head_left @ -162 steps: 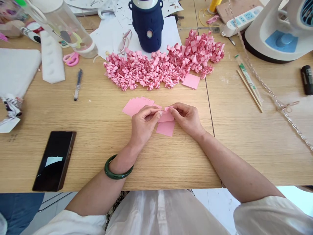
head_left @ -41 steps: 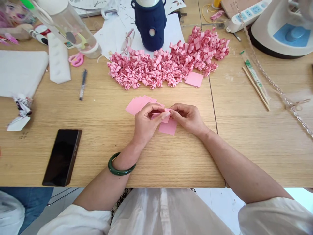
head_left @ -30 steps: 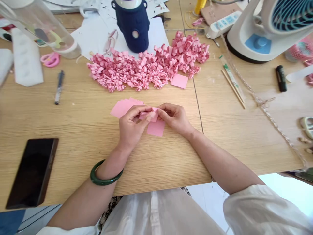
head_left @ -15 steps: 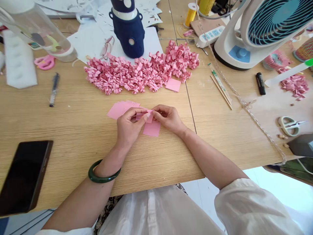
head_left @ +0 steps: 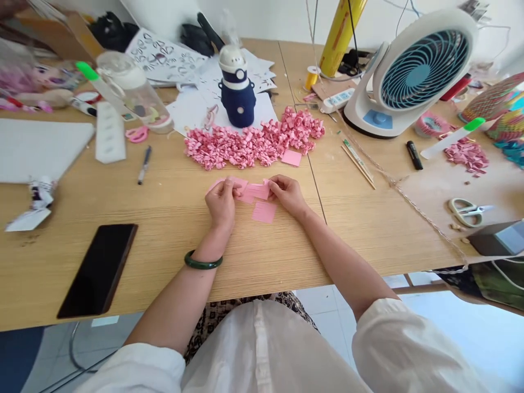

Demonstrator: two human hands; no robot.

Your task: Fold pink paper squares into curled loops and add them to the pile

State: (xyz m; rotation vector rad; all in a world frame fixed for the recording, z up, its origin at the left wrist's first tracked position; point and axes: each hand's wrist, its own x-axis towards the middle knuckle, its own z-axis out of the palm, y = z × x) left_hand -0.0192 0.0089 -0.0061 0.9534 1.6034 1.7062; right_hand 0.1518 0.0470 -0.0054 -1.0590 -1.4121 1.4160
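Observation:
My right hand (head_left: pixel 289 195) pinches the right end of a small pink paper piece (head_left: pixel 257 190) with fine slits cut across it. My left hand (head_left: pixel 221 203), wearing a dark green bangle (head_left: pixel 203 260), is closed at the left of this piece; what lies between its fingertips is too small to make out. Behind and partly under the left hand, more pink sheets (head_left: pixel 239 183) lie on the table. A separate slit pink square (head_left: pixel 264 212) rests just below the held piece. Farther back spreads a long heap of curled pink paper flowers (head_left: pixel 241 146), with another pink square (head_left: pixel 291 158) at its front edge.
A navy bottle (head_left: pixel 238 101) stands behind the heap. To the left lie a phone (head_left: pixel 98 270), a pen (head_left: pixel 144 165) and a clear jug (head_left: pixel 143 103). On the right are a fan (head_left: pixel 393 82), wooden sticks (head_left: pixel 358 164), a black marker (head_left: pixel 414 155), scissors (head_left: pixel 466 212) and a twisted cord (head_left: pixel 426 210).
My hands have moved apart, and the pink paper between them now shows its slits. The head view has tilted up and turned left, bringing more of the table into sight.

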